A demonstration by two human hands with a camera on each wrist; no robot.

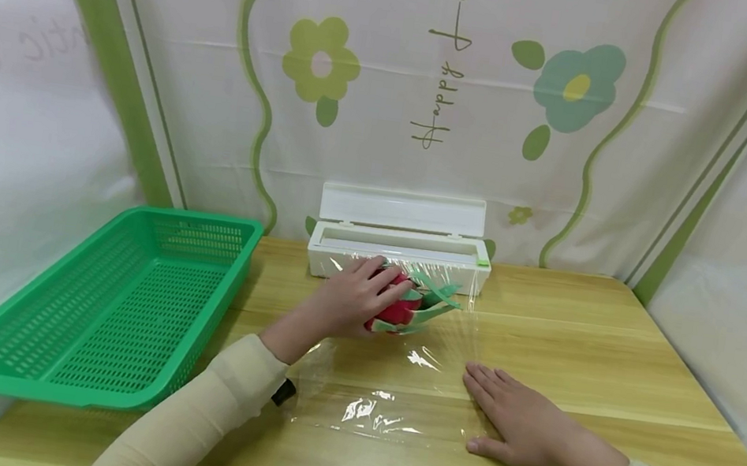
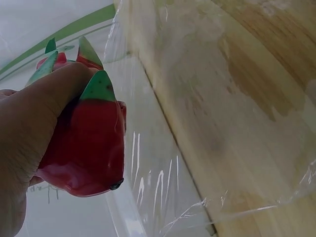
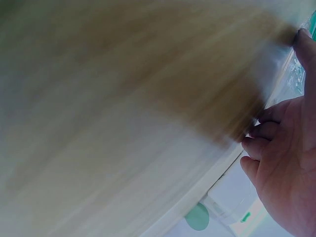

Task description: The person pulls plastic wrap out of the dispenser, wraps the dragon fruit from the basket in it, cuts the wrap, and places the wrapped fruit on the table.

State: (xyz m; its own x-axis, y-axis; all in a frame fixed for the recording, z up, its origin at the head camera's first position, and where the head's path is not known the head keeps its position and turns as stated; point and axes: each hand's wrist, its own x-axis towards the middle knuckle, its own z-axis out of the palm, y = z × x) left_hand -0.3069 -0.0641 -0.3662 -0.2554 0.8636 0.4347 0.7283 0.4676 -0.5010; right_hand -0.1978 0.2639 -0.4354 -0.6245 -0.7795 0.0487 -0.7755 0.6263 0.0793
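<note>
My left hand (image 1: 352,294) grips a red dragon fruit (image 1: 398,314) with green leafy tips, its fingers laid over the top. The left wrist view shows the thumb side curled against the fruit's red skin (image 2: 91,143). A sheet of clear cling film (image 1: 387,394) runs forward from a white dispenser box (image 1: 403,210) with its lid up and spreads over the table under the fruit. My right hand (image 1: 519,419) rests palm down at the film's right edge, fingers straight and thumb spread; the right wrist view shows its palm side (image 3: 284,163).
To the left stands a green plastic basket (image 1: 107,396) with perforated walls and nothing inside. The wooden table (image 1: 566,340) ends at a patterned cloth (image 1: 388,131) behind the dispenser. Similar cloth hangs at both sides.
</note>
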